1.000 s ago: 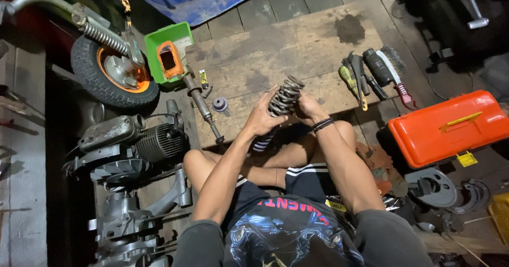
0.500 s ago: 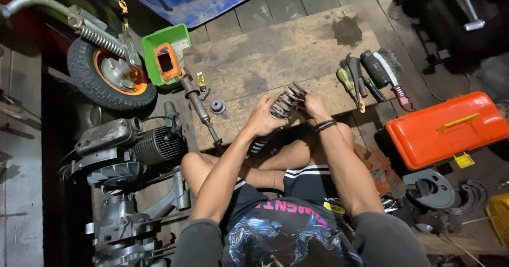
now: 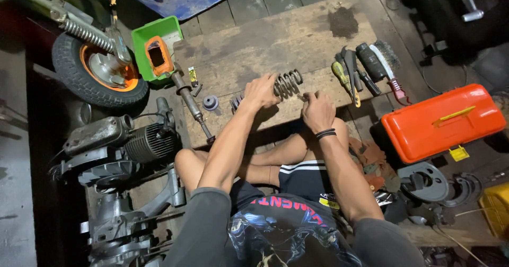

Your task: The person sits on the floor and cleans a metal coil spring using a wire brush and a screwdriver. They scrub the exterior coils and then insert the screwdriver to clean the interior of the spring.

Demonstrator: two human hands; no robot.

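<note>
I sit cross-legged at a wooden board (image 3: 275, 34) on the floor. A dark coil spring (image 3: 288, 82) lies across the board, its far end (image 3: 236, 103) poking out left of my hand. My left hand (image 3: 260, 90) presses down over the spring's middle, fingers wrapped on it. My right hand (image 3: 317, 112), with a black wristband, rests just right of the spring, curled around a small metal piece (image 3: 302, 96) that points at the coils.
Left of the board are a slim shock rod (image 3: 191, 105), a round bushing (image 3: 210, 103), a green tray (image 3: 143, 36) holding an orange part, a small wheel (image 3: 101, 71) and an engine (image 3: 122, 145). Hand tools (image 3: 352, 71), a wire brush (image 3: 384, 60) and an orange toolbox (image 3: 442, 121) lie right.
The spring, held up between both hands before, now lies flat on the board. My left hand went down onto it; my right hand moved off to its right end.
</note>
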